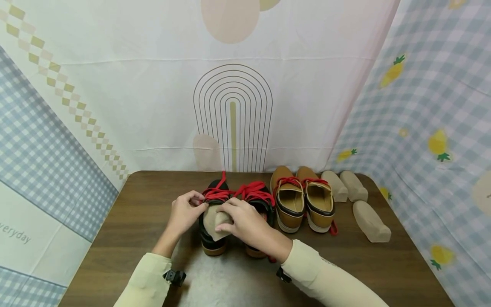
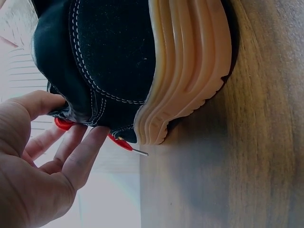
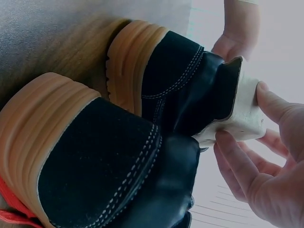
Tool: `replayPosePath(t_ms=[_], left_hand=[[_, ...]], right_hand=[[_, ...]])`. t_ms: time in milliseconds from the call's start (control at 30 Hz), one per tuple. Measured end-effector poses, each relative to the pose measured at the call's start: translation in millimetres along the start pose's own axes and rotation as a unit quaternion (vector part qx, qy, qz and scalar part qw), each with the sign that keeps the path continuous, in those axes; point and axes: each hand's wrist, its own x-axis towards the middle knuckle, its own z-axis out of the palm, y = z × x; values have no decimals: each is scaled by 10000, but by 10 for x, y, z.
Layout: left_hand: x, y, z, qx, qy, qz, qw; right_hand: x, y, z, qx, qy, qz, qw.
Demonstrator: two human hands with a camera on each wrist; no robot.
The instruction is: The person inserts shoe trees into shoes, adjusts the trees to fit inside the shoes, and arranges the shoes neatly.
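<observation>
Insert (image 1: 210, 219), beige, moulded, in the mouth of the left black shoe (image 2: 114, 57); right hand (image 1: 243, 219) grasps its exposed end, thumb opposite fingers; left hand (image 1: 186, 213) pinches the shoe's upper beside the red laces (image 1: 216, 194), whether by tongue or edge I cannot tell; insert lies partly within the collar (image 3: 223, 90), a good part showing above it; whether it is going in or coming out, one moment does not settle.

Handling, my judgement: keep the left pinch firm so the upper stays spread and the heel stays down on the table (image 1: 134, 238); move the insert along its own length, not crosswise; if it binds, ease the laces rather than squeeze the shell, which looks likely to crease; keep the right fingers out of the gap between insert and collar.

Lie: insert's long axis seems to run near to far, tilted, held end up and near, other end hidden down in the shoe; shoe itself upright, toe far, heel near.

Outward: right black shoe (image 3: 99, 166) just to the right, same heading; brown shoes (image 1: 290, 221) further right, toes far; beyond them three loose inserts (image 1: 371, 221), the nearest slanting from far left to near right, blunt end near.
</observation>
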Motion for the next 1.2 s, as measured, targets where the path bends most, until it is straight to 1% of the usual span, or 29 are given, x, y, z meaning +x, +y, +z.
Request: replayPosePath(t_ms=[133,433,667,1033,1200], left_hand=[[-6,8,-5,18,-9,23,10000],[-8,6,-1,41,-36,19,10000],[-7,9,-9,57,-1,45,10000],[0,3,-6,87,-41,33,9999],[3,-8,-2,99,-61,43,9999]], right_hand=[[14,1,35,-71,65,30,9999],[44,-2,100,-162,67,175,9997],[106,-12,151,-301,62,264,9992],[185,2,267,-467,354,481,9971],[207,8,308,-617,445,482,9959]])
